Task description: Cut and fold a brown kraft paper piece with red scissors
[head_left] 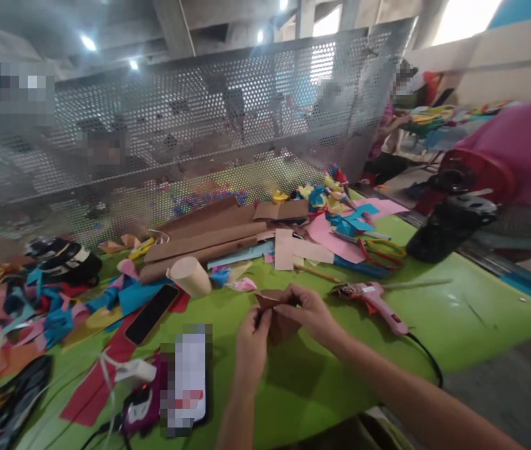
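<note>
No text can be read: the glue gun (386,306) bears a small pale label (368,289), too blurred to make out, and pixelation covers the lit phone (189,375).

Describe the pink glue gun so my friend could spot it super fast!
On the green table, find the person's right hand, pinching brown paper. Just to the right of that hand lies the pink glue gun. Unlike the flat pink paper farther back, it has a chunky handle with a black cord trailing from its end.
</note>
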Motion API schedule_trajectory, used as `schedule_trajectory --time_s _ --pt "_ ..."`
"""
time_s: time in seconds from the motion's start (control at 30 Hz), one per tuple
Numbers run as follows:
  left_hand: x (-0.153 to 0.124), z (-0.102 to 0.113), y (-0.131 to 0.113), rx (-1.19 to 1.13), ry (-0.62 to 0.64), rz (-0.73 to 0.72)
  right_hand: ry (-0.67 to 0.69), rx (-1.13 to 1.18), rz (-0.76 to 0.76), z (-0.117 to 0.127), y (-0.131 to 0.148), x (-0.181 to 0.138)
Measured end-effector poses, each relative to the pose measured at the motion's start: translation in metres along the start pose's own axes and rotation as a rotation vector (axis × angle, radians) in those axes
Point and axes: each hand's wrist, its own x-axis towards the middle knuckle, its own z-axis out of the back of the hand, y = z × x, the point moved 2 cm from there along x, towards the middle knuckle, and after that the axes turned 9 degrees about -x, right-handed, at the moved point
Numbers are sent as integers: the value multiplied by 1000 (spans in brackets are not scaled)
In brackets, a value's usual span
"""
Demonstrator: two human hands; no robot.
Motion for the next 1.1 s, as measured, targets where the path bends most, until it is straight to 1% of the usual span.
schedule_trajectory --time_s 0.23,0.43,0.67,0.87,1.03,1.1 --pt "1 0 1 0 -32 -13 -35 70 -14 -2 -1 2" --pt "0 -5 3 -38 29 60 -109 119 -7 2 2 2" --pt "1 -3 3 -18 47 73 -178 148 -7 5 6 2" --pt "1 -3 0 51 100 56 -230 148 0 11 7 4" --pt "-2 -1 -4 137 69 -5 -249 133 1 13 7 3" --pt "-2 0 -6 146 34 -32 -248 117 1 14 8 2"
